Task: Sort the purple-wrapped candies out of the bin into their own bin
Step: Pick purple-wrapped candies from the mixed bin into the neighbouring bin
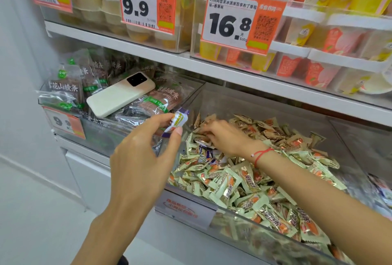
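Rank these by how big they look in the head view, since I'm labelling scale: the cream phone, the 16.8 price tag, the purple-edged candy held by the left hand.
1. Orange-and-white 16.8 price tag
2. Cream rectangular phone, close behind; depth makes this uncertain
3. Purple-edged wrapped candy, clearly smallest

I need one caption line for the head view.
Left hand pinches a purple-wrapped candy; right hand digs in the candy bin.

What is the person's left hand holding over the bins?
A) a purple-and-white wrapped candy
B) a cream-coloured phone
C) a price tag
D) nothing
A: the left hand pinches a small candy with purple ends between thumb and fingertips, above the clear bin, while the phone lies untouched on the snack packs.
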